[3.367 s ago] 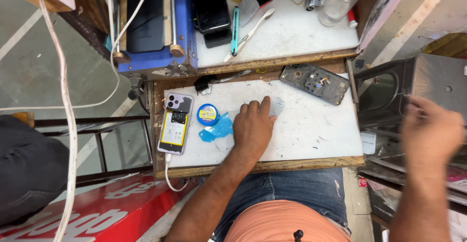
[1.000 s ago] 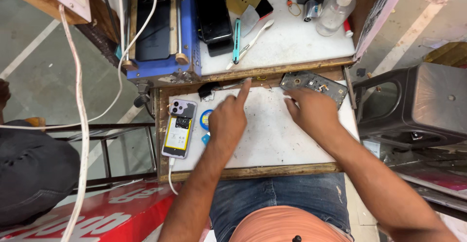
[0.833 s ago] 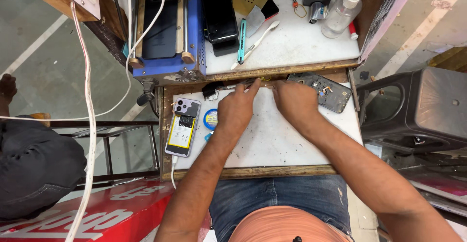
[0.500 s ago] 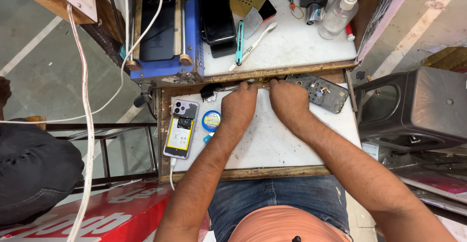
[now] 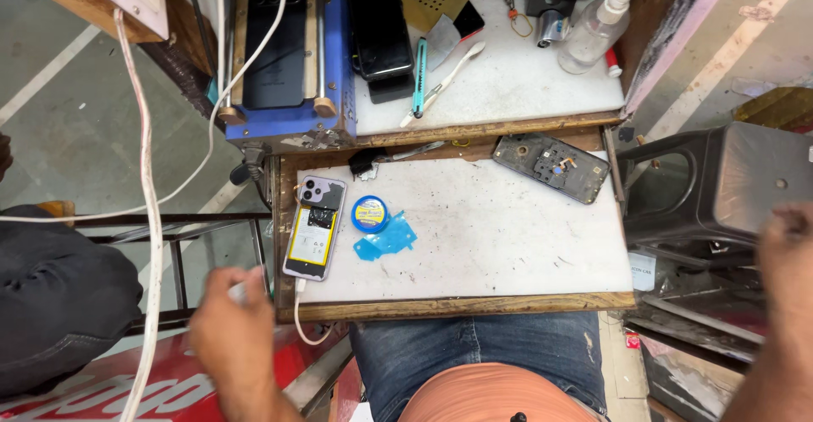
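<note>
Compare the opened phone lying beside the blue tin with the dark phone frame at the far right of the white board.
The opened phone lies lengthwise toward the person with a white cable plugged in; the dark frame lies slanted across the far corner, with no cable. The phone shows a yellow-edged battery and a pale back with camera lenses; the frame is dark grey with holes. Both rest flat on the white board, untouched.

Floor [image 5: 68,108]: grey concrete with pale painted lines, evenly lit. Lower white surface [image 5: 508,235] in a worn wooden frame; a second white surface [image 5: 525,74] sits above it, further from the person. Dark plastic stool [image 5: 728,185] to the right of the lower surface. Black metal rack [image 5: 169,227] to the left of it. White cable [image 5: 148,219] hangs across the left side. Red panel [image 5: 110,388] at bottom left.
</note>
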A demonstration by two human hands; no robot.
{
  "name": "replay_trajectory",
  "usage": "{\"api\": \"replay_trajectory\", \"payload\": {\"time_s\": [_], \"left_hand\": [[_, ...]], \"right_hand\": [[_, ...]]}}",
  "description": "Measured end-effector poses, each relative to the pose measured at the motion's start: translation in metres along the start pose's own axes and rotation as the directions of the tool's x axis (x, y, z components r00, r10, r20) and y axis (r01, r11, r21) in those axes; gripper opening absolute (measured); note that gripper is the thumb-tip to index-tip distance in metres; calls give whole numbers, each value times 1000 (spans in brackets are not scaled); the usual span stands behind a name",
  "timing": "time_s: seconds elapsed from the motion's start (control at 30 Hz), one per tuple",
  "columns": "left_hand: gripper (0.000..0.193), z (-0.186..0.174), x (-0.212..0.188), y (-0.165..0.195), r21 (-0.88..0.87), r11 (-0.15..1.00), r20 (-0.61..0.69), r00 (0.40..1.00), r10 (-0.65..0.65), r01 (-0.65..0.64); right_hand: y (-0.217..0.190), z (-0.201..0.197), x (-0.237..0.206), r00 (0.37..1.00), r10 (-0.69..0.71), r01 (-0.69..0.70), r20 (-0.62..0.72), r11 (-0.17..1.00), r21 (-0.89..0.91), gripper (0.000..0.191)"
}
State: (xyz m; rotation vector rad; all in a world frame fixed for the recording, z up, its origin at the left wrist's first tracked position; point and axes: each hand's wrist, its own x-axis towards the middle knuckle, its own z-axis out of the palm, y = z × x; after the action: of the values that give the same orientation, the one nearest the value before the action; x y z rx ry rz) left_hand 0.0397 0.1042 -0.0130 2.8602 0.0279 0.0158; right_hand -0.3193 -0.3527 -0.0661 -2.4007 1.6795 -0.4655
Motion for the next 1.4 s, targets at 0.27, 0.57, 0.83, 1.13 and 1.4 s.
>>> {"api": "replay_trajectory", "payload": {"time_s": [0.27, 0.57, 0.83, 1.13, 1.4], "left_hand": [[24, 41, -28, 41, -402, 780, 32, 844, 535, -479], [17, 106, -58, 77, -278, 725, 207, 697, 686, -631], [2, 104, -59, 71, -136, 720, 226, 686, 692, -681], [20, -16, -48, -30, 320, 929, 327, 942, 76, -186], [21, -6, -52, -23, 120, 960, 229, 948, 222, -254]], "right_hand": [[-53, 12, -61, 895, -389, 277, 218, 868, 413, 34], [-133, 40, -130, 245, -866, 307, 436, 496, 812, 40], [-147, 38, -116, 390, -791, 364, 471, 602, 710, 36], [-234, 86, -119, 423, -893, 716, 157, 435, 546, 20], [-260, 94, -112, 133, -945, 905, 298, 238, 353, 10]]}}
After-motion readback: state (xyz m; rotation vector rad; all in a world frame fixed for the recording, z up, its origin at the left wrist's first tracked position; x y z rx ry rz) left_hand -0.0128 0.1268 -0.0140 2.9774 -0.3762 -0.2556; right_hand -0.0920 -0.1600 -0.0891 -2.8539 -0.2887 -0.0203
